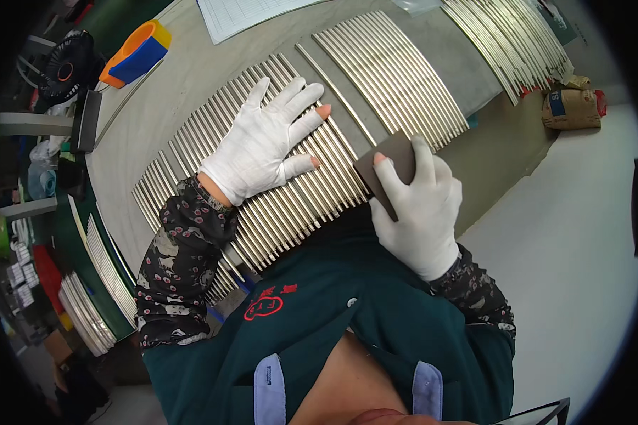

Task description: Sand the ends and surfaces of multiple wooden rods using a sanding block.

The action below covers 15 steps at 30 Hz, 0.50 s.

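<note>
A broad row of thin silvery metal rods [312,195] lies side by side on the grey table. My left hand [255,152], in a white glove with some bare fingertips, rests flat across these rods with its fingers spread. My right hand [429,219], gloved the same way, grips a dark grey-brown flat pad [397,164] between thumb and fingers. The pad is at the right side of the row, by the near ends of the rods. One single rod [337,92] lies apart, between this row and a second group of rods [390,74].
A third bundle of rods [507,46] is at the far right, near a brown paper package [573,110]. At the far left stand an orange and blue ring-shaped holder [138,55] and a black fan [67,67]. A printed sheet [244,15] lies at the back edge.
</note>
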Each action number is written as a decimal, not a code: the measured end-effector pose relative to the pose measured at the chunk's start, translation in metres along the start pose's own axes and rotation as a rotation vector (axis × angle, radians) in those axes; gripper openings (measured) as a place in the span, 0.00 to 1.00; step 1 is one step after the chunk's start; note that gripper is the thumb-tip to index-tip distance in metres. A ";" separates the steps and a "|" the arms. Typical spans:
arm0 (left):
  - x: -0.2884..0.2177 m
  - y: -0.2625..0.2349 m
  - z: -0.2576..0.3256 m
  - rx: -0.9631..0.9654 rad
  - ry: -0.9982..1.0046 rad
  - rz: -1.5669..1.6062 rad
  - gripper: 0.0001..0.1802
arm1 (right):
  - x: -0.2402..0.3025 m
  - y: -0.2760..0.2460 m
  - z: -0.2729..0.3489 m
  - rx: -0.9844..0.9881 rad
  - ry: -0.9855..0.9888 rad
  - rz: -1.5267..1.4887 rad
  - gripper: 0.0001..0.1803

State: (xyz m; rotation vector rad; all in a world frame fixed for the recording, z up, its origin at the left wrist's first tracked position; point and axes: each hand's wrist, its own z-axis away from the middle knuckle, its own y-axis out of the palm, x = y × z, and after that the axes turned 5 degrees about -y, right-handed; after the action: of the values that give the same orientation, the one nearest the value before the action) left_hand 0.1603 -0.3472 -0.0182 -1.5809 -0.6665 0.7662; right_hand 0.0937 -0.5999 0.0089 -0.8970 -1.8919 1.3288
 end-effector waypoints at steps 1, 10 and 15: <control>0.000 0.001 0.001 0.002 0.009 -0.001 0.40 | 0.003 0.005 -0.009 -0.010 0.031 -0.022 0.35; -0.003 -0.008 -0.001 -0.056 0.032 0.010 0.33 | -0.026 -0.029 0.060 0.047 0.094 0.003 0.34; -0.028 -0.021 -0.039 -0.103 0.213 0.308 0.18 | -0.026 -0.021 0.059 -0.010 0.104 -0.026 0.36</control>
State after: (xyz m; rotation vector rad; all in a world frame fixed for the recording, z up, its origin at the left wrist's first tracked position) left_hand 0.1735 -0.3903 0.0088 -1.8556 -0.3146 0.7813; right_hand 0.0561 -0.6570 0.0098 -0.9249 -1.8259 1.2351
